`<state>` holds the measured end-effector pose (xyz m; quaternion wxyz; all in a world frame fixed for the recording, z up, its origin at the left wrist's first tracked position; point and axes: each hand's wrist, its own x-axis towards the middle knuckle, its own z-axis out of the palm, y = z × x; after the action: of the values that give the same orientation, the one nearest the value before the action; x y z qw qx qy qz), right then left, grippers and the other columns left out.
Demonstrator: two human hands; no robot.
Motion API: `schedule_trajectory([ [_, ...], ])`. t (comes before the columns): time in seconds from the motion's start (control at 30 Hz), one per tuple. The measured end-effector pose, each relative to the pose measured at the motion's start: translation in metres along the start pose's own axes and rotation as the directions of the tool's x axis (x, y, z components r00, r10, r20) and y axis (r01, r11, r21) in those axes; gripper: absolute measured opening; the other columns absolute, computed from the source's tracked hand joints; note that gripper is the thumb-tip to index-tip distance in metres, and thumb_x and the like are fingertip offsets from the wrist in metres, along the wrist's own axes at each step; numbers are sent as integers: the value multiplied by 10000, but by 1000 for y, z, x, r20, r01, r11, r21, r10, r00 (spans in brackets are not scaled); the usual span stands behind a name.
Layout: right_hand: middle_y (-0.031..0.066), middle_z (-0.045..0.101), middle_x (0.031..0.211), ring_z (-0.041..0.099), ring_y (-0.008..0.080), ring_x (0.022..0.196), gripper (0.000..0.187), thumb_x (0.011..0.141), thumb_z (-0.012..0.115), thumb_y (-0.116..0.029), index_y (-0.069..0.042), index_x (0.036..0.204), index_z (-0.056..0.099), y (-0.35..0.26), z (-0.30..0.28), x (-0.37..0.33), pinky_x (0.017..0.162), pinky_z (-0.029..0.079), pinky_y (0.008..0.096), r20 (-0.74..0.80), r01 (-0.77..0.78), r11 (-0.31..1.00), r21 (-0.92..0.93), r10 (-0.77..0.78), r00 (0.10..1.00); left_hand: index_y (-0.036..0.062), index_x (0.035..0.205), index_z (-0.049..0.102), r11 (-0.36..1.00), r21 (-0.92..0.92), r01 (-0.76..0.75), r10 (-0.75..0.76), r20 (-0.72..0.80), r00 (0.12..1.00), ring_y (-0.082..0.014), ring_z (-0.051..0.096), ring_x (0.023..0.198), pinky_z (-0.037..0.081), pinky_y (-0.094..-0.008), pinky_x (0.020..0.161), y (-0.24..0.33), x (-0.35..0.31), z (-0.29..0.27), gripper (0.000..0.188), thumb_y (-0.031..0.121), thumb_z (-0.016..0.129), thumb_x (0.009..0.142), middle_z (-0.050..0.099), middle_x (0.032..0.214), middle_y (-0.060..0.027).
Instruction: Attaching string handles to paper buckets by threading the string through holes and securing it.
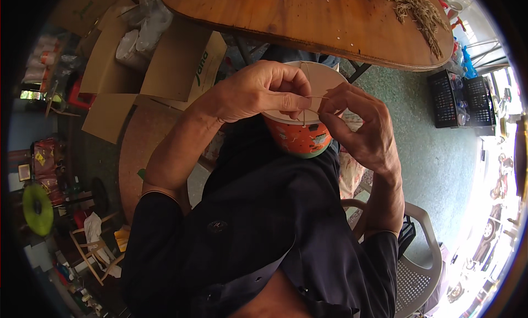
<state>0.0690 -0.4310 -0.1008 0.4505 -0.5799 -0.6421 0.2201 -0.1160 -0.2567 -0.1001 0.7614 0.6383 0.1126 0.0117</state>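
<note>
Left hand (269, 91) pinching a thin, pale strand (317, 97), right hand (360, 125) pinching it too, fingertips close together over the white rim of the orange bucket (300, 137), just off centre towards one o'clock! Up at twelve, the wooden tabletop (286, 18), dried stalks (421, 16) strewn between one and two. Cardboard box (173, 70) at half past ten, black crates (446, 100) near half past two, plastic chair (415, 282) around four!

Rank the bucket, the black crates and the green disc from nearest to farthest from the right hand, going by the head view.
1. Bucket: just left of the right hand.
2. Black crates: off to the right.
3. Green disc: far over on the left.
</note>
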Motion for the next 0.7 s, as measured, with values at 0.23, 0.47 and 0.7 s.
schedule_trajectory([
  [0.23,100,726,947,736,225,827,74,840,729,16,20,912,711,-6,0,-4,767,577,335,25,-5,998,70,3,1000,25,1023,638,969,-220,-110,113,-1,994,-115,691,880,541,-246,799,-11,7,-9,176,96,779,945,734,935,-66],
  [0.47,98,714,933,710,220,906,81,877,725,-33,24,933,716,-12,-9,-3,881,536,349,83,-141,981,134,130,988,4,1031,643,990,-47,-136,127,-155,980,-179,755,925,591,-290,885,-5,4,19,146,2,752,934,776,999,-128],
  [0.7,96,705,907,699,208,871,89,896,736,-63,15,934,715,-6,-14,-2,827,534,358,20,-169,985,18,169,985,6,1017,658,981,-128,-145,137,-63,989,-186,754,878,592,-303,821,-10,6,10,111,20,745,949,760,922,-108],
])
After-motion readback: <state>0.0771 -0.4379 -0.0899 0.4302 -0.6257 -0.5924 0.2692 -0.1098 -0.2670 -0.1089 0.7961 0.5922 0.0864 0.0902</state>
